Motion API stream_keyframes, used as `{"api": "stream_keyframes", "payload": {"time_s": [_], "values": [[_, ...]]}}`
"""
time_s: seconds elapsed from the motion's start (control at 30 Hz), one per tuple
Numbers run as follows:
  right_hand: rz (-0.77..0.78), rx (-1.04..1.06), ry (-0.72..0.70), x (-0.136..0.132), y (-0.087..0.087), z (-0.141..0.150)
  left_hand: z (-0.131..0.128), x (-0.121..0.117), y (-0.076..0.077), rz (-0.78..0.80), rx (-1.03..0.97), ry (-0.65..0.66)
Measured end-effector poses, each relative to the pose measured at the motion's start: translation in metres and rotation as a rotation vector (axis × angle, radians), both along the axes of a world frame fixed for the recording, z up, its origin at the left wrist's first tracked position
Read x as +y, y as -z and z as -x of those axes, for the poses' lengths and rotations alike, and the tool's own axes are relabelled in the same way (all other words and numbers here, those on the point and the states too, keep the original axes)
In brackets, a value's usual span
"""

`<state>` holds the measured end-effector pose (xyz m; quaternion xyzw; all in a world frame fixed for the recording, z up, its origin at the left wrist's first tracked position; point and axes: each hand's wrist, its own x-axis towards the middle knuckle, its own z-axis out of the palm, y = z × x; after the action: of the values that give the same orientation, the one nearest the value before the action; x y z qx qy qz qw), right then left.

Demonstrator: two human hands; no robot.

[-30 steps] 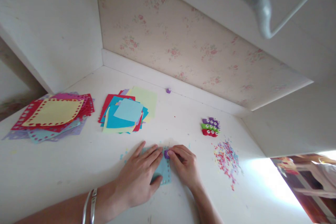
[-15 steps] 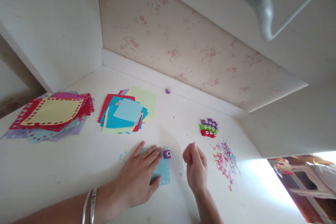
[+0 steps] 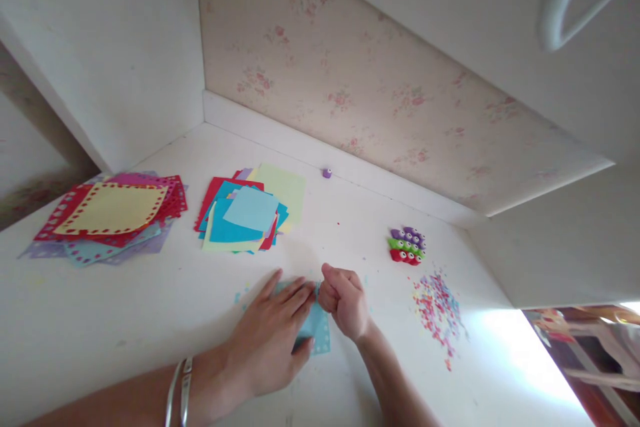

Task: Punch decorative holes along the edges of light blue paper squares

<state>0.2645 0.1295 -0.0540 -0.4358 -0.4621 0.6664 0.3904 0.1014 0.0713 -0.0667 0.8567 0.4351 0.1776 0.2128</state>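
The light blue sheet (image 3: 320,335) lies flat on the white bench (image 3: 145,307) close in front of me, partly under my left hand (image 3: 273,333), with a row of small holes along its edge on my right. My left fingers (image 3: 287,300) are straight and slightly spread, gripping nothing, resting flat on the paper with the thumb set apart near its lower edge. That palm faces down, and the forearm comes in low from the left, two silvery bangles (image 3: 185,390) at the wrist. My right hand (image 3: 345,303) is clenched in a fist at the sheet's right edge, fingers curled in and thumb side up, just beside my left fingertips; what lies beneath it is hidden, so I cannot tell what it touches. The right forearm slants up from the lower right.

Light blue bits (image 3: 243,295) lie by the sheet's left side. To my right is a scatter of coloured paper bits (image 3: 436,313), mostly red and blue, and just past it a close block of small eyed pieces (image 3: 407,245): red in front, green in the middle, purple behind. Farther left sit a pile of hole-bordered sheets (image 3: 115,208), pale yellow on top, and a pile of plain sheets (image 3: 237,227). A lone purple piece (image 3: 327,173) stands near the back edge, below the flowered wallpaper (image 3: 340,100).
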Motion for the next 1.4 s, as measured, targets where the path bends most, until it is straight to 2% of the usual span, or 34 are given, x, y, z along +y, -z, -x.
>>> {"api": "stream_keyframes", "payload": {"time_s": [0.17, 0.3, 0.37, 0.43, 0.5, 0.57, 0.63, 0.73, 0.97, 1.07, 1.17, 1.3, 1.4], "values": [[-0.077, -0.079, -0.01, -0.002, 0.004, 0.001, -0.001, 0.0, -0.005, 0.025, 0.017, -0.008], [-0.047, 0.05, 0.034, -0.002, 0.0, 0.003, 0.0, 0.0, -0.004, -0.015, 0.015, -0.005], [-0.094, 0.069, 0.091, -0.004, -0.005, 0.0, 0.0, -0.001, -0.003, -0.035, 0.022, -0.004], [-0.215, -0.076, 0.134, -0.008, -0.012, -0.008, 0.001, 0.0, 0.0, -0.051, 0.029, -0.003], [-0.385, -0.388, 0.131, -0.013, -0.019, -0.02, 0.001, 0.0, 0.001, -0.061, 0.025, -0.002], [-0.543, -0.723, 0.047, -0.017, -0.023, -0.033, 0.002, 0.0, 0.002, -0.067, 0.017, 0.0], [-0.642, -0.935, -0.06, -0.02, -0.023, -0.047, 0.002, 0.0, 0.001, -0.064, 0.02, 0.005], [-0.683, -1.038, -0.116, -0.018, -0.021, -0.067, 0.003, 0.001, 0.0, -0.053, 0.04, 0.012], [-0.644, -1.067, -0.002, -0.003, -0.026, -0.114, 0.004, 0.003, 0.004, -0.103, 0.058, 0.01], [-0.543, -1.009, 0.071, 0.011, -0.032, -0.134, 0.004, 0.006, 0.006, -0.171, 0.034, -0.021], [-0.501, -1.029, 0.226, 0.039, -0.039, -0.16, 0.003, 0.009, 0.008, -0.216, 0.047, -0.1], [-0.497, -1.242, 0.392, 0.094, -0.051, -0.202, 0.002, 0.013, 0.01, -0.22, 0.089, -0.166], [-0.472, -1.395, 0.413, 0.131, -0.057, -0.225, 0.002, 0.015, 0.011, -0.224, 0.091, -0.16]]}}
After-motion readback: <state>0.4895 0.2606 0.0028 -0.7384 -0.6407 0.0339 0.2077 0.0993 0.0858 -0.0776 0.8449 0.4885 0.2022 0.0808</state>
